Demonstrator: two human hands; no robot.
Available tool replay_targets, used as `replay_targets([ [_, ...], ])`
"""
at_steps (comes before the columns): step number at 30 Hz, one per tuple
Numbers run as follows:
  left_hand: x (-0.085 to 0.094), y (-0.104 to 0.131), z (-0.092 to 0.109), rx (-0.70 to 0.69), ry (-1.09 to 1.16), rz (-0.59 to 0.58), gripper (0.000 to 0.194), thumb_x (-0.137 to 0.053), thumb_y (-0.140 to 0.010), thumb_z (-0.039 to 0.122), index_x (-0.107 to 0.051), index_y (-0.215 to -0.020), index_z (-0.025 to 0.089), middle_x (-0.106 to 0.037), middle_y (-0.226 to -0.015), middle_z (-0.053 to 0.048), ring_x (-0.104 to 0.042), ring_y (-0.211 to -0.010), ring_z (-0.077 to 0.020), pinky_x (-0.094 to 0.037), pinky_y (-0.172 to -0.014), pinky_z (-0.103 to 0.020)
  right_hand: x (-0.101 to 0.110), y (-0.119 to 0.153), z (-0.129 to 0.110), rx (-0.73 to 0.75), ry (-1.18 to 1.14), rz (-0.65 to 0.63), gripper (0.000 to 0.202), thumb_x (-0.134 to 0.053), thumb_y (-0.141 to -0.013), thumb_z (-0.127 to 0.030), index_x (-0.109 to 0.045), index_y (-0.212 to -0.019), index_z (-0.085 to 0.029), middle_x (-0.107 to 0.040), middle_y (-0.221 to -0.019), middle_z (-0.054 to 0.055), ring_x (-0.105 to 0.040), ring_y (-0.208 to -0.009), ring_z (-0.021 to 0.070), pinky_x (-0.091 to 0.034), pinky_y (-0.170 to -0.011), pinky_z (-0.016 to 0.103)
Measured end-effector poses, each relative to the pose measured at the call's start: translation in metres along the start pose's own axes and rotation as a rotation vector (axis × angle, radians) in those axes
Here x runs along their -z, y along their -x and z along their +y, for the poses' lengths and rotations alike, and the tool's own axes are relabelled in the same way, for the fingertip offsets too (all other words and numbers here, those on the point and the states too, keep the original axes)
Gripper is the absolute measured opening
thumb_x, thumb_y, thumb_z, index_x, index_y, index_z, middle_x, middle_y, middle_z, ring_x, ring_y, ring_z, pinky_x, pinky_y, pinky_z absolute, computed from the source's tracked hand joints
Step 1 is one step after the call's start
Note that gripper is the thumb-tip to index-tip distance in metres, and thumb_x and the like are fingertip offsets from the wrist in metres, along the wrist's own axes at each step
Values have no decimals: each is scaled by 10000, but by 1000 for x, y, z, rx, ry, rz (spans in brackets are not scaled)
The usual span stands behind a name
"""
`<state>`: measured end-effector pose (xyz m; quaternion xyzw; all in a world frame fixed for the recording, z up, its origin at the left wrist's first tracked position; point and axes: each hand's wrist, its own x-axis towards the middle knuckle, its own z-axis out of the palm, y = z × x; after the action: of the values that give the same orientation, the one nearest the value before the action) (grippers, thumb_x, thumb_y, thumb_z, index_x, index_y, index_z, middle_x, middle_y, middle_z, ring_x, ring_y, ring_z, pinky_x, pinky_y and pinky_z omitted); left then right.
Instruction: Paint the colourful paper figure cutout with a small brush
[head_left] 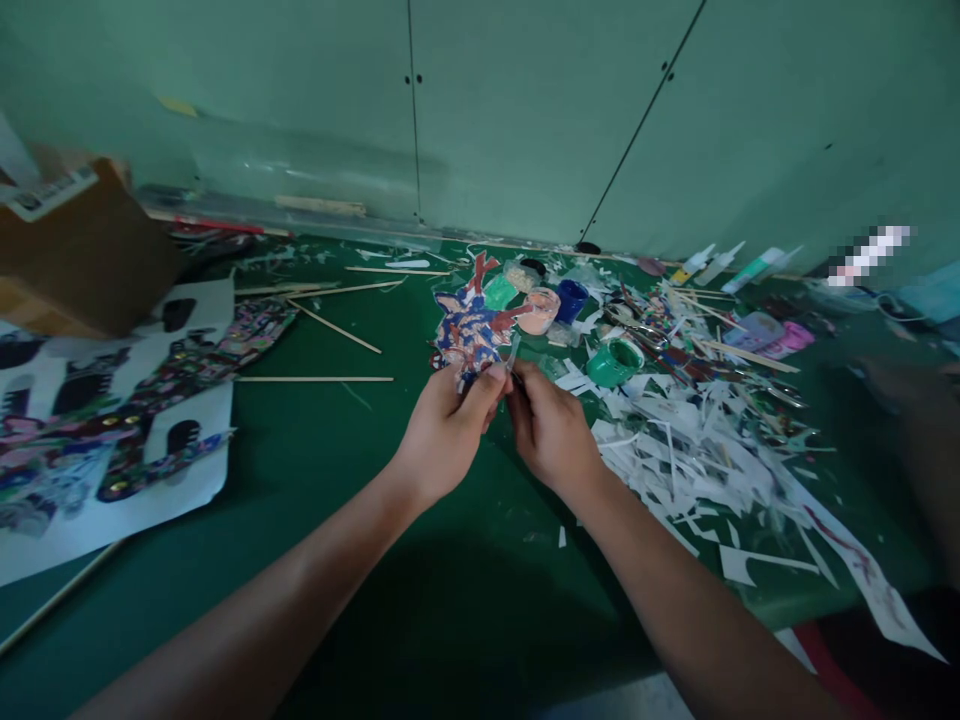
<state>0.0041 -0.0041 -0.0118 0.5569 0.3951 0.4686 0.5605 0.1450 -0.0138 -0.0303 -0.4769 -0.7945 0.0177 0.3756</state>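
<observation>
Over the middle of the green table, a painted paper cutout point(469, 325) in blue and reddish brown points away from me. My left hand point(446, 430) is closed on its lower end, thumb on top. Right beside it, my right hand point(555, 425) has its fingers pinched together against the left fingertips. A thin pale, see-through strip point(514, 350) sticks up between the two hands. What exactly the right fingers grip is hidden. Just beyond the cutout stand paint jars, a peach one point(538, 312), a dark blue one point(572, 300) and a green one point(615, 362).
Paper scraps point(675, 460) lie heaped at right, with scissors point(637, 328) and glue tubes point(754, 270) behind. Thin wooden sticks point(322, 379) lie left of my hands. Painted sheets point(180, 500) and a cardboard box point(90, 250) are far left. Another person's arm point(919, 430) appears at right.
</observation>
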Motion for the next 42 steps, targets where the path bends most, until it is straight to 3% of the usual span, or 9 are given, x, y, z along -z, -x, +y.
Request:
replay_targets([
  [10,-3,1,0,6,21,3,286,-485,-900,340,-495,-653,194,-438,-575,26,-437,-543,-113,-365,-512,-262,-7,2,-8,-155,-44,-19,342,-391,-857,-141,-488,-1183,-180,-702,-811,70,-678,-745,200,-473,-597,269],
  [17,0,1,0,-34,-120,-1,281,-484,-900,300,-493,-641,191,-477,-588,21,-478,-580,-119,-384,-571,-267,-8,1,-9,-165,-25,-31,299,-391,-867,-173,-507,-1143,-169,-667,-703,39,-658,-668,181,-447,-568,257],
  [26,-2,2,3,-55,-83,-2,276,-491,-904,295,-509,-651,188,-499,-610,24,-483,-612,-115,-388,-601,-254,-11,2,-12,-173,77,40,383,-381,-864,-173,-492,-1229,-145,-705,-871,108,-669,-755,211,-473,-601,289],
  [34,-2,1,2,-71,-98,-16,308,-472,-914,305,-500,-630,189,-505,-597,25,-486,-606,-116,-378,-608,-262,-12,2,-14,-208,40,34,356,-370,-895,-207,-504,-1213,-119,-683,-850,130,-659,-778,244,-473,-614,319],
  [42,-6,1,-5,-28,32,-12,298,-488,-912,309,-516,-641,186,-497,-608,25,-478,-620,-113,-386,-623,-256,-7,0,-9,-147,23,17,326,-380,-875,-144,-520,-1169,-163,-641,-701,36,-610,-667,170,-431,-592,267],
])
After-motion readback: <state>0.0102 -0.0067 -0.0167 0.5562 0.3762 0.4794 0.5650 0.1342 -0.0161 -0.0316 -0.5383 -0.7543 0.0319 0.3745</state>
